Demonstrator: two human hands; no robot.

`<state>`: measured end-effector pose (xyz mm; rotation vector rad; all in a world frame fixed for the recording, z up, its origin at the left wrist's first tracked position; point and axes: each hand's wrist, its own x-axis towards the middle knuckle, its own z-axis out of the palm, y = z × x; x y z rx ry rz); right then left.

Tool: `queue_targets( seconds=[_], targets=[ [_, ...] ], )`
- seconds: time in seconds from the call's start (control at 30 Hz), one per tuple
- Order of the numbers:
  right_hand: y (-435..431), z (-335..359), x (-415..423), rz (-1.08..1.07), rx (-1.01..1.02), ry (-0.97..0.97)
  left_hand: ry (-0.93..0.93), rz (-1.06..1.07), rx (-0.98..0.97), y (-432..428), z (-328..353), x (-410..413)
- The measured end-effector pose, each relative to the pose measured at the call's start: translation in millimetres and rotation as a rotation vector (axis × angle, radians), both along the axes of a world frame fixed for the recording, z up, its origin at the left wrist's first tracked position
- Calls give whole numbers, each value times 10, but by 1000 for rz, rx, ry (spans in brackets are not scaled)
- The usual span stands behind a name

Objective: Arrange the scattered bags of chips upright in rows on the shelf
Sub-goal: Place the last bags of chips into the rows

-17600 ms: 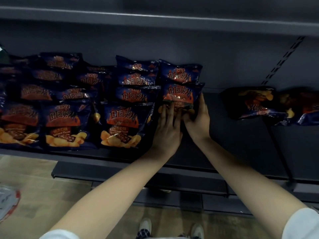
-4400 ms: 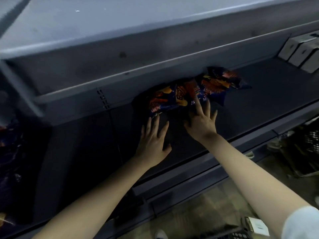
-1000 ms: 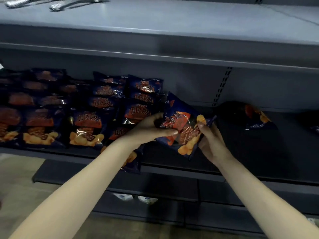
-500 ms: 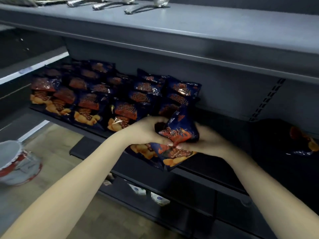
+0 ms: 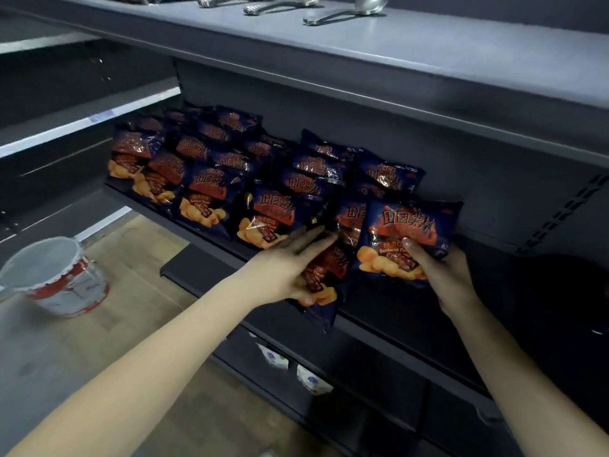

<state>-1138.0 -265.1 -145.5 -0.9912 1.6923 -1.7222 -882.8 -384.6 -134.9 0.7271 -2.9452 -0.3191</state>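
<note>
While right hand (image 5: 441, 275) grips glossy crinkled bag (image 5: 407, 225), left hand (image 5: 286, 265) flat-fingered on tilted bag (image 5: 326, 275).

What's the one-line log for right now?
right hand: holds upright bag | left hand: rests on overhanging bag | shelf: bag rows at left

The dark shelf (image 5: 389, 311) bears rows of chip bags (image 5: 211, 192), which lean back and touch one another, filling it from its 9 o'clock end to about the middle; towards 3 o'clock its board is too shadowed to read. At the 3 o'clock end of the front row the barbecue bag (image 5: 408, 232) is upright, though whether it rests on the board cannot be told, and just at its 9 o'clock side a tilted bag (image 5: 324, 268) hangs over the shelf's front edge. At 12 o'clock the grey upper shelf (image 5: 428, 51) carries metal spoons (image 5: 342, 13) lying flat.
</note>
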Motion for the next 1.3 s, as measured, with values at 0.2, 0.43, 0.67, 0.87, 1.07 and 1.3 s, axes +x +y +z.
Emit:
queue_targets(
  seconds=[0.2, 0.43, 0.67, 0.87, 1.07, 1.3],
  targets=[
    [74, -155, 19, -23, 51, -39, -261, 24, -22, -28, -46, -259],
    [238, -173, -49, -161, 4, -47, -234, -16, -67, -30, 13, -366],
    [357, -134, -138, -269, -20, -50, 145, -1, -53, -82, 66, -388],
    [433, -165, -139, -227, -11, -13, 117, -50, -127, -165, 43, -686],
    [568, -376, -104, -237, 28, 26, 53, 5, -302, 7, -248, -876],
    [634, -328, -343, -355, 48, -55, 45, -11, -366, -72, -383, -959]
  ],
)
